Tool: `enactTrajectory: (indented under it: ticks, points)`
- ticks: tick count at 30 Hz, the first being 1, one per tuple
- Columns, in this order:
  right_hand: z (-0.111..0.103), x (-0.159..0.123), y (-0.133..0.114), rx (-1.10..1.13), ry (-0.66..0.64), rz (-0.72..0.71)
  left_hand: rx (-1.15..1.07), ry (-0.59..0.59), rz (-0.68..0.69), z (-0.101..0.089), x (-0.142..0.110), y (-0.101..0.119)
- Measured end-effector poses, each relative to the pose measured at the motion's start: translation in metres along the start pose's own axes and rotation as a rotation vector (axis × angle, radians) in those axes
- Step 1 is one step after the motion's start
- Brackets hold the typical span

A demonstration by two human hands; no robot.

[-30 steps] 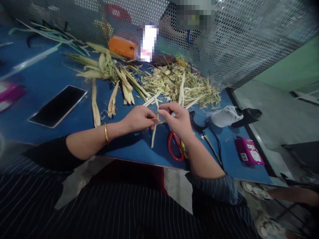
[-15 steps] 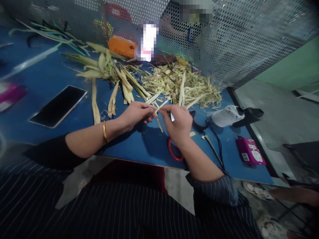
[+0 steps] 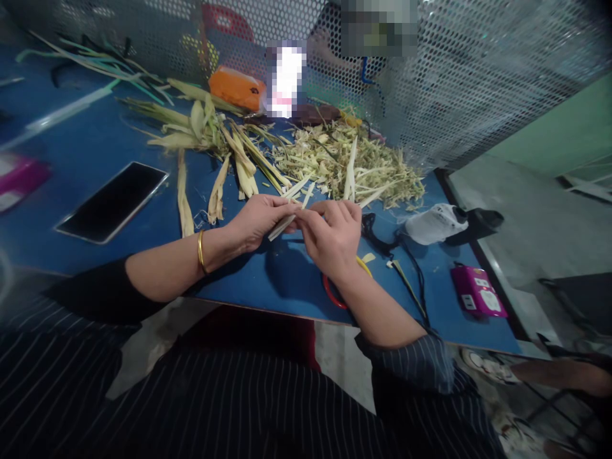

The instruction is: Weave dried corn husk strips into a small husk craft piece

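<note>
The left hand (image 3: 261, 220) is pinching pale husk strips (image 3: 281, 228) above the blue counter (image 3: 90, 143), and the right hand (image 3: 332, 239) is pinching at them too, the 2 hands nearly meeting! The strips are slanting from 7 to 1 o'clock. Beyond, between 1 and 2, a shredded heap (image 3: 370, 169) is sprawling; a phone (image 3: 112, 203) is lying at 9, a red loop (image 3: 333, 293) peeking out at 5.

Our left hand (image 3: 261, 220) and right hand (image 3: 332, 236) meet over the table (image 3: 258, 290), pinching pale strips (image 3: 281, 228). Beyond lie husks (image 3: 245, 172) and shreds (image 3: 387, 172); a phone (image 3: 112, 203) lies to our left, a purple box (image 3: 478, 291) to our right.
</note>
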State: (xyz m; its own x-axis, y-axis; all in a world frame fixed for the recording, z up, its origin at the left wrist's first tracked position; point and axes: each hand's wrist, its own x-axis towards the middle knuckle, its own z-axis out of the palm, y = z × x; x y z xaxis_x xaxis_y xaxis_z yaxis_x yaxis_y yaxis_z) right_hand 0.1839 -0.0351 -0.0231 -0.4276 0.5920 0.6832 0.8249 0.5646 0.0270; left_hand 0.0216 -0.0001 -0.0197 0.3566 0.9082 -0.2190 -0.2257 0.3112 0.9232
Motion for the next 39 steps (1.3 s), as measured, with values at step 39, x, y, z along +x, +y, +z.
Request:
enactTrajectory:
  ticks: [39]
  points:
    - [0.009, -0.004, -0.001, 0.624, -0.140, 0.349, 0.107, 0.144, 0.118, -0.006, 0.005, 0.006]
